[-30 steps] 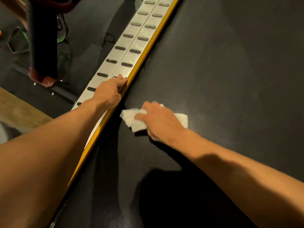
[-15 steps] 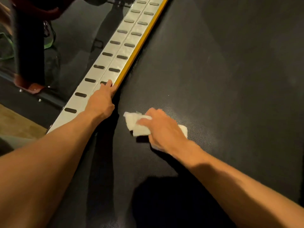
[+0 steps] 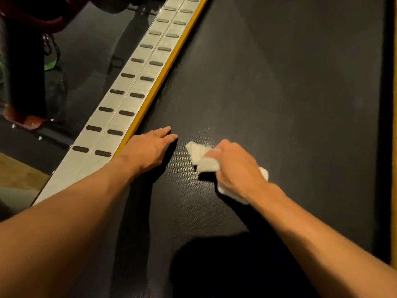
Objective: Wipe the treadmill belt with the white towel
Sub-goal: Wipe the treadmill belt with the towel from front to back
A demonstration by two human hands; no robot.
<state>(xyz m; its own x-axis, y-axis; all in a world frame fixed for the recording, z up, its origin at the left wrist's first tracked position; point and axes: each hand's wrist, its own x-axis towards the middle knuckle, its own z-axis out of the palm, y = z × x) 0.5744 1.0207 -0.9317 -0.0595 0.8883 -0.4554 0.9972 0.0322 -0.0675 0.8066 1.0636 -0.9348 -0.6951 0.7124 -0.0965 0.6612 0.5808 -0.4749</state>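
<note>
Towel [image 3: 203, 157]: white, crumpled, lying on the dark textured belt [image 3: 279, 93], clenched under my right hand [image 3: 236, 168]. Left hand [image 3: 148, 148]: released, flat, fingers spread on the belt beside the yellow edge [image 3: 165, 69]. Change: half a second ago that palm rested on the slotted grey rail [image 3: 137, 78]; it now sits on the belt.

The treadmill belt [image 3: 279, 93] looks matt black and finely dimpled, the white towel [image 3: 206, 162] soft cloth, the side rail [image 3: 137, 82] brushed silvery metal.
</note>
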